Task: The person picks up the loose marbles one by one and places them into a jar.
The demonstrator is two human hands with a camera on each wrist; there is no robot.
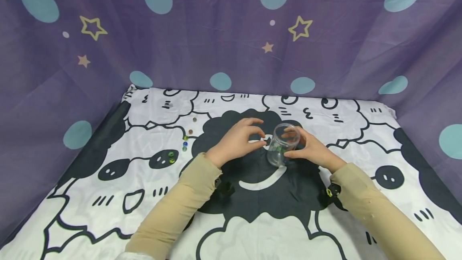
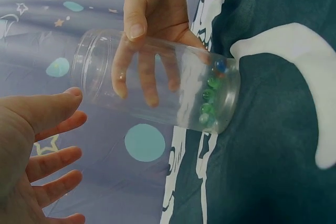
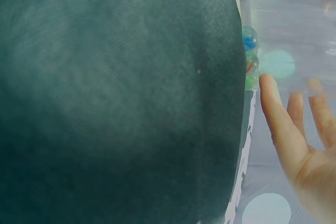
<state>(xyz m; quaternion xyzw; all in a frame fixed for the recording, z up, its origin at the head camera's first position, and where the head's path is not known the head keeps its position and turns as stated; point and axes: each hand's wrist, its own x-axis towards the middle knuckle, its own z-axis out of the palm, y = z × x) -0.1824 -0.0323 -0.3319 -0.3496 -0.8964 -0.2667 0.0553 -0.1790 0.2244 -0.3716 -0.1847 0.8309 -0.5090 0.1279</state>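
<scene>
A clear plastic jar (image 1: 275,156) stands on the dark patch of the printed cloth, its mouth uncovered. Several glass marbles (image 2: 208,96), green, blue and reddish, lie at its bottom. My right hand (image 1: 313,150) holds the jar from the right, thumb on the near side and fingers round the far side. To the left of the jar, my left hand (image 1: 236,141) is held in the air with its fingers apart and nothing between them. In the left wrist view its thumb tip appears close to the jar's rim; whether they touch is unclear.
Loose marbles lie on the white cloth (image 1: 213,236) left of my hands: a blue marble (image 1: 185,143), several green ones including a green marble (image 1: 171,161), and two brownish ones farther back, one a brown marble (image 1: 194,119). Purple curtains (image 1: 223,47) enclose the back and sides.
</scene>
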